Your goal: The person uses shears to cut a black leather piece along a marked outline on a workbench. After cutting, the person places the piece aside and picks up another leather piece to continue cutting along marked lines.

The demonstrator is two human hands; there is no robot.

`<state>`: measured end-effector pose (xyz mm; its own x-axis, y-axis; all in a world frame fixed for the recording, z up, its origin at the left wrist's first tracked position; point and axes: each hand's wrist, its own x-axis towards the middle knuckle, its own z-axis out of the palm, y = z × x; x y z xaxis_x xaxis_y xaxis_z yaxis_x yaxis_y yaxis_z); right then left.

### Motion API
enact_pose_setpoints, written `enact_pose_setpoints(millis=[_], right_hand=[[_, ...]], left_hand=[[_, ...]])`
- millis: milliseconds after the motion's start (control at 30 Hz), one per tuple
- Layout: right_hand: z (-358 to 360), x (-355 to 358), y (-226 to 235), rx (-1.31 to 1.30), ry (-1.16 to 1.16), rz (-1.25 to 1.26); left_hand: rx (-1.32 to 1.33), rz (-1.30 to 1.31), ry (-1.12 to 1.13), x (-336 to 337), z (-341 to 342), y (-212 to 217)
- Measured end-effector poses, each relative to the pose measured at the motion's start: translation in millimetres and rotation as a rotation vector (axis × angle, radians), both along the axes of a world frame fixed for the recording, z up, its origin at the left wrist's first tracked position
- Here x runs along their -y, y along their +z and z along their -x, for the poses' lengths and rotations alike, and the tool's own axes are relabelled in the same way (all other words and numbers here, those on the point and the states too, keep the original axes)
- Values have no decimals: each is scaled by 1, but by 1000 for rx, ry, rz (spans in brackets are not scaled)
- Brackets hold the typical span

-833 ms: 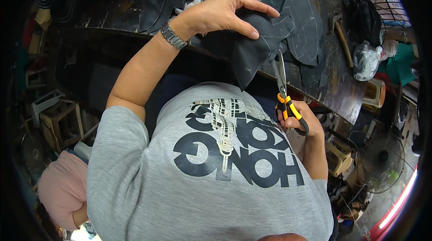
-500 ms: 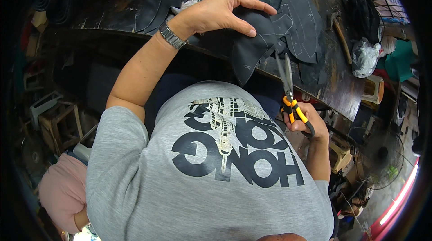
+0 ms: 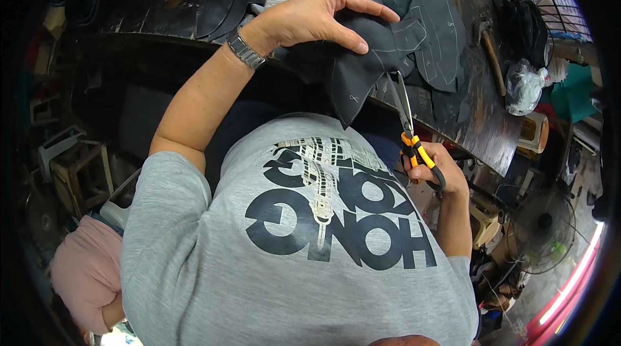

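My left hand (image 3: 317, 19) rests over a black sheet piece (image 3: 359, 71) marked with pale drawn lines, thumb and forefinger stretched out and apart; the other fingers are mostly hidden. The piece's pointed end hangs past the table's near edge. My right hand (image 3: 436, 168) grips scissors (image 3: 405, 110) by their orange and black handles. Their blades point away from me, slightly parted, with the tips at the right edge of the piece.
More marked black pieces (image 3: 440, 35) overlap on the dark, worn table (image 3: 475, 103). To the right lie a wooden-handled hammer (image 3: 493, 64), a clear plastic bag (image 3: 524, 87) and a black bag (image 3: 522, 22). A fan (image 3: 542, 223) stands lower right; a person in pink (image 3: 84, 268) is at lower left.
The scissors have shifted slightly left, and their blades are closer together at the edge of the black piece. The piece's hanging point has moved a little left and nearer me.
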<state>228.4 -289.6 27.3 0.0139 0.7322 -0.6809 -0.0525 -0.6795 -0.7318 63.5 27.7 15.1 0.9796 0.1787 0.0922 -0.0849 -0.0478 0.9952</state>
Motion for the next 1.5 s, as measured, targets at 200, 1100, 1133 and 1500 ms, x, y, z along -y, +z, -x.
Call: enact_pose_setpoints(millis=[200, 1100, 1133, 1500], right_hand=[[-2, 4, 10, -16, -1, -17], [10, -11, 1, -68, -16, 9], [12, -11, 0, -83, -25, -1], [16, -2, -15, -154, -98, -75]], left_hand=[[8, -67, 36, 0, 2, -2], [-45, 33, -111, 16, 0, -8], [-11, 11, -111, 16, 0, -9], [37, 20, -113, 16, 2, -12]])
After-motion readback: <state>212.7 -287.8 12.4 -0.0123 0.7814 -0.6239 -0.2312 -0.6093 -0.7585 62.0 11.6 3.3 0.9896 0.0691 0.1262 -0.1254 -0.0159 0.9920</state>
